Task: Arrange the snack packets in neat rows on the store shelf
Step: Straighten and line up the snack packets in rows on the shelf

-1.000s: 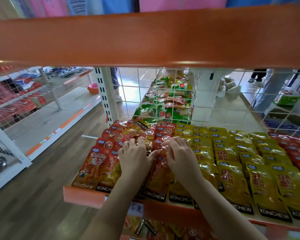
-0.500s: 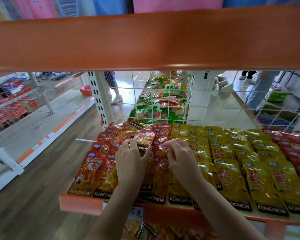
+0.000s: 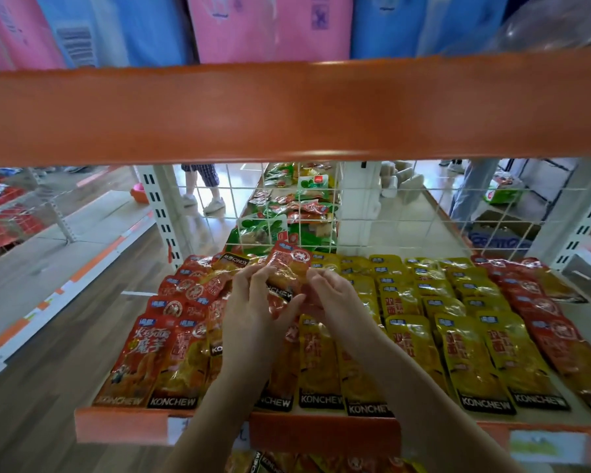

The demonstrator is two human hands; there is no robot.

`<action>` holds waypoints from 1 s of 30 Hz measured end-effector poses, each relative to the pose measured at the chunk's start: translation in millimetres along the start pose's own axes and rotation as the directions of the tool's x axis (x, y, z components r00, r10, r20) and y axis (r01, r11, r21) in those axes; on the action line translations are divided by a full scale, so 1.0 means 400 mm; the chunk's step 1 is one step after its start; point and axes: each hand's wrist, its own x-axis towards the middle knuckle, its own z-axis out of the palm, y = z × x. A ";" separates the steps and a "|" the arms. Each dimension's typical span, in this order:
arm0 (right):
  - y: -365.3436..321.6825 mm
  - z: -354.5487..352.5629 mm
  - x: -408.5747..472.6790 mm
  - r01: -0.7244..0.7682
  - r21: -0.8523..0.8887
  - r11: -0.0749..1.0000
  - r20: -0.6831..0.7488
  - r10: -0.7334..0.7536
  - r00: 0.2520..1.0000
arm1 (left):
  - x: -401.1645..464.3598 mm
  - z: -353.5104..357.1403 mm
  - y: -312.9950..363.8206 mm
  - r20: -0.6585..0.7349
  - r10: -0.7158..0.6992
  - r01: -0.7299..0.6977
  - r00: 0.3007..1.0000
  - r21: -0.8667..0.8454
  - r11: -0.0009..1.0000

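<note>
Rows of flat KONCHEW snack packets cover the orange-edged shelf (image 3: 325, 433): red packets (image 3: 140, 356) at the left, yellow packets (image 3: 471, 356) in the middle and more red ones (image 3: 556, 339) at the right. My left hand (image 3: 253, 312) and my right hand (image 3: 335, 302) are raised together above the left-centre rows. Between them they hold a small bunch of red packets (image 3: 287, 264), lifted off the rows and tilted up. My left fingers curl round its left side, and my right fingers pinch its lower right edge. Packets under my hands are hidden.
An orange upper shelf beam (image 3: 287, 110) hangs low across the view, with pink and blue packs above it. A white wire grid (image 3: 406, 213) backs the shelf, and green packets (image 3: 263, 230) lie behind it. People's legs (image 3: 202, 186) stand in the aisle beyond.
My hands have risen from the rows and lifted a bunch of red packets up and away from me. The camera has tilted up, so the upper beam fills more of the view.
</note>
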 end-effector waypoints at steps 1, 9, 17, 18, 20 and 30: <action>-0.007 -0.011 -0.006 -0.035 0.064 0.997 -0.006 0.035 0.999 | 0.000 0.009 0.014 0.029 -0.009 0.010 1.000 -0.008 1.000; -0.015 -0.145 -0.031 -0.028 0.181 0.983 -0.173 0.060 0.983 | -0.008 0.063 0.133 0.289 0.041 0.012 0.957 -0.180 0.984; -0.011 -0.321 -0.085 0.026 -0.049 0.998 -0.310 -0.041 0.950 | 0.016 0.144 0.240 0.330 0.093 -0.035 0.939 -0.180 0.983; -0.010 -0.340 -0.091 0.038 -0.079 0.996 -0.316 -0.061 0.947 | 0.021 0.155 0.252 0.326 0.089 -0.033 0.941 -0.176 0.984; -0.006 -0.386 -0.099 0.050 -0.144 0.988 -0.342 -0.097 0.935 | 0.027 0.183 0.280 0.341 0.072 -0.019 0.937 -0.156 0.988; 0.011 -0.584 -0.127 -0.003 -0.328 0.945 -0.405 -0.138 0.904 | 0.030 0.290 0.393 0.422 0.040 -0.032 0.905 -0.026 0.999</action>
